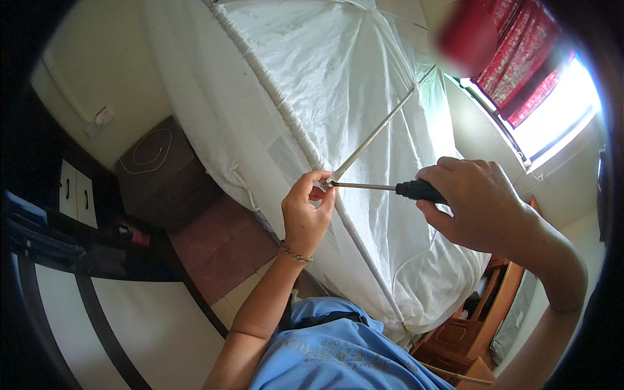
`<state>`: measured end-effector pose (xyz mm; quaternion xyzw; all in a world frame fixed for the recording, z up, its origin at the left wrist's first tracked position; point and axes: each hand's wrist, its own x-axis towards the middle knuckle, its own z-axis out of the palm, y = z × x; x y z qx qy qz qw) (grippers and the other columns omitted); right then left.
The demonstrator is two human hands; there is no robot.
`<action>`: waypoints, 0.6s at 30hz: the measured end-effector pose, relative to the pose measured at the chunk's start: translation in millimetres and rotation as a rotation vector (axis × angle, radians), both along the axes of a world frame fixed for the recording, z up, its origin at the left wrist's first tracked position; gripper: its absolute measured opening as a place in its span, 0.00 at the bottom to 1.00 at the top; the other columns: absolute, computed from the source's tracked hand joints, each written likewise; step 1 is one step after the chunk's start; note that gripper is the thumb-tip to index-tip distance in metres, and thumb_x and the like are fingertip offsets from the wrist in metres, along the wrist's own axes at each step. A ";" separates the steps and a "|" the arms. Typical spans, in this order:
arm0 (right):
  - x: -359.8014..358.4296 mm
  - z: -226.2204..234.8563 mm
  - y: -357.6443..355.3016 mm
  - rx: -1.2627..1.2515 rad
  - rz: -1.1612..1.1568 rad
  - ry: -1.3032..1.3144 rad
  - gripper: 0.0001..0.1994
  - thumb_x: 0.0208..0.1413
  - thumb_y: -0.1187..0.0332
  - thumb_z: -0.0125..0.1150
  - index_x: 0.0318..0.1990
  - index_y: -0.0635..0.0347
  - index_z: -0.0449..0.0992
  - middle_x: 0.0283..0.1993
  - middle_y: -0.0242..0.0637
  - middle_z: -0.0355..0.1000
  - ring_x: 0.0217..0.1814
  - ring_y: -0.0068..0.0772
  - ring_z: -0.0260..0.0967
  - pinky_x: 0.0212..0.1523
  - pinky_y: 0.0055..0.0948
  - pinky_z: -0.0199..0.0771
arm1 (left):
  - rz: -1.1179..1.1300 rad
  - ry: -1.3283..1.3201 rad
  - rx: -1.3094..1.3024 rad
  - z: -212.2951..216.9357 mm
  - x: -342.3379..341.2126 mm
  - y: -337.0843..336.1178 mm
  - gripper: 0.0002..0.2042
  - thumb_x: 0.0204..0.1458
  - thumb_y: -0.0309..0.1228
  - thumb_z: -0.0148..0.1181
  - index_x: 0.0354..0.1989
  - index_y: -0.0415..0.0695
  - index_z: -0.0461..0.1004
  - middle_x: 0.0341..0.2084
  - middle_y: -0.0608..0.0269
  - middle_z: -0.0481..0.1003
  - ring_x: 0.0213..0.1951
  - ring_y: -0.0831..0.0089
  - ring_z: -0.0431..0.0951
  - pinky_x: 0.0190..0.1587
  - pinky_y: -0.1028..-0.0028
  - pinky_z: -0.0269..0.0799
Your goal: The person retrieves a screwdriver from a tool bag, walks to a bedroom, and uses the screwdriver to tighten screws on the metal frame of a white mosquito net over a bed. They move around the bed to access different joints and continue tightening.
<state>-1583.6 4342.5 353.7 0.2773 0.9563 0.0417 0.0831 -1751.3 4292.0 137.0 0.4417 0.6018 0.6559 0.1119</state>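
My right hand grips the black handle of a screwdriver, whose thin metal shaft points left. Its tip meets a small metal joint on the frame of a white mosquito net. My left hand pinches that joint with thumb and fingers, a thin bracelet on its wrist. From the joint a slim metal rod runs up and right across the net. A cloth-wrapped white pole runs diagonally through the same spot.
A dark brown cabinet stands left of the net, with a wall socket above it. A window with red patterned curtains is at upper right. Wooden furniture sits lower right. A dark shelf with white drawers is at far left.
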 end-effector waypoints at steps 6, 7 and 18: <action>-4.2 0.7 -11.8 0.133 0.029 -0.118 0.13 0.48 0.66 0.62 0.39 0.65 0.74 0.28 0.39 0.72 0.26 0.30 0.71 0.25 0.28 0.72 | 0.017 0.039 0.037 -2.8 0.0 3.8 0.12 0.44 0.17 0.60 0.38 0.40 0.73 0.28 0.66 0.74 0.23 0.82 0.72 0.27 0.81 0.69; -5.2 0.1 -15.3 0.178 0.065 -0.116 0.14 0.48 0.66 0.63 0.39 0.65 0.74 0.27 0.39 0.72 0.26 0.29 0.71 0.24 0.27 0.71 | 0.024 0.053 0.055 -3.1 0.4 4.7 0.12 0.44 0.17 0.60 0.38 0.41 0.73 0.29 0.66 0.73 0.24 0.81 0.72 0.27 0.81 0.69; -28.0 -7.2 -61.7 0.674 0.476 -0.364 0.17 0.47 0.72 0.62 0.46 0.64 0.74 0.28 0.37 0.69 0.30 0.26 0.65 0.21 0.21 0.62 | -0.027 -0.061 0.126 -6.1 2.0 9.3 0.09 0.42 0.14 0.58 0.32 0.40 0.74 0.30 0.64 0.72 0.25 0.80 0.72 0.28 0.82 0.69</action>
